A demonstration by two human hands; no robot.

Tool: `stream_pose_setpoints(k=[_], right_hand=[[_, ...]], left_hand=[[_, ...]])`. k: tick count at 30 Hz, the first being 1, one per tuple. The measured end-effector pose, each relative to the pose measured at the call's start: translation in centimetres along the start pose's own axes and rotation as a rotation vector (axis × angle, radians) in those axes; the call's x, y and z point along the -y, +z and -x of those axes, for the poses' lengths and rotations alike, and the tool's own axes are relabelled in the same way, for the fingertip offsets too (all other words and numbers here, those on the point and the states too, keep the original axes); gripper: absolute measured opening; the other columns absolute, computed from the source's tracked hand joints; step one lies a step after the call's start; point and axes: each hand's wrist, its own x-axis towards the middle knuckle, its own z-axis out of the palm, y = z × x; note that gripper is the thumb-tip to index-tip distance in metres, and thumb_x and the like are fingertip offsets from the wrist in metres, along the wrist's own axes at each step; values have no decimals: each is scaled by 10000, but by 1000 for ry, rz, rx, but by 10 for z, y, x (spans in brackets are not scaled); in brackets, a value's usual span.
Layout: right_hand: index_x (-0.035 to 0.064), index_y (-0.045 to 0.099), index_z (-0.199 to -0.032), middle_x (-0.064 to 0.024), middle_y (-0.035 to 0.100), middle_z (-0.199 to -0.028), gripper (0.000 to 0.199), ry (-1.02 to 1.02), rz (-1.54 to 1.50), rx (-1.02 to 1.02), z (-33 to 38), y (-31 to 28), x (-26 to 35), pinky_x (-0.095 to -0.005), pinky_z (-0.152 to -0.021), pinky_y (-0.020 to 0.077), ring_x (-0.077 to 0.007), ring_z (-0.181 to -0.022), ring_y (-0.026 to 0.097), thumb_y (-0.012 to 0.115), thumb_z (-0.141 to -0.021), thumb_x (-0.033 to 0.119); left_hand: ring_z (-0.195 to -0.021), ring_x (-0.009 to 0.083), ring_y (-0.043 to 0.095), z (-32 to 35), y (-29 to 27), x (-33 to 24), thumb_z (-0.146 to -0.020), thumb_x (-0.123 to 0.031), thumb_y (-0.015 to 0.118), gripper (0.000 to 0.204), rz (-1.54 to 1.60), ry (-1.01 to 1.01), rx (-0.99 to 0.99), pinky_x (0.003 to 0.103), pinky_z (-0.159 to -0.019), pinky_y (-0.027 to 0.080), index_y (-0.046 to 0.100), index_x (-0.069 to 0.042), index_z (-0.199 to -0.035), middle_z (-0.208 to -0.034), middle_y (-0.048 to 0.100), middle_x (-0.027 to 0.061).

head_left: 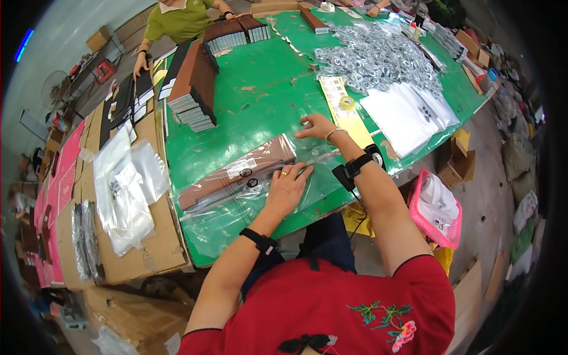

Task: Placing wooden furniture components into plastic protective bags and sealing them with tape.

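A flat brown panel with a white label [213, 177] lies inside a clear plastic bag [319, 184] on the green table [266, 94]. My left hand [287, 188], with a ring on one finger, rests on the bag near the panel's right end, its fingers stretched out. Above the bag's right part is my right hand [318, 128], its fingers bent with a gap between the tips. I see nothing held in it. Black bands circle both forearms, and the right one carries a small device [355, 168].
Brown panels stand stacked [195, 89] at the far left. Small clear packets form a heap [378, 56] at the far right, behind white bags [408, 118] and a tape roll [347, 103]. A pink basket [435, 210] stands below. Across the table a person in green [180, 23] handles black strips.
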Motion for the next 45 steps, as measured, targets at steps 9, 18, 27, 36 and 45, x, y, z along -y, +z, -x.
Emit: stream_pose_setpoints(k=[9,18,27,36,45], right_hand=[[11,718,-922,-65,704,-771,137,-28,-532,-55,-6,20,-9,-262,-694,528,-119,-718,653,738,-808,85],[15,700,-1023,-34,668,-712,204,-11,-540,-318,-5,33,-21,-240,-585,493,-93,-619,615,725,-835,90],[-6,679,-1111,-32,684,-802,281,-75,-513,-297,10,13,-28,-220,-622,497,-87,-695,634,716,-889,161],[-43,647,-1176,-84,707,-959,586,299,-621,9,22,-2,-1,-282,-756,560,-179,-834,690,810,-824,397],[5,691,-1040,-83,708,-951,314,410,-759,-64,30,-5,-15,-313,-793,560,-206,-867,694,788,-832,220]], left_hand=[[-1163,256,538,-2,-15,-2,-895,-185,631,504,142,-91,23,416,-944,422,536,-151,-1389,-1304,569,45],[-1134,234,556,-41,-29,30,-863,-172,677,236,-25,-114,-226,412,-998,405,630,-122,-1089,-1131,608,36],[-1175,222,529,-40,-9,25,-830,-208,708,224,-13,-149,-293,444,-1023,375,664,-157,-1043,-1172,574,26],[-1214,234,510,-36,-7,29,-837,-222,705,279,2,-157,-273,447,-1034,360,663,-161,-1105,-1209,561,40],[-1246,240,516,-36,-13,26,-865,-217,682,577,56,-195,-260,430,-1043,359,483,-132,-1400,-1292,567,79]])
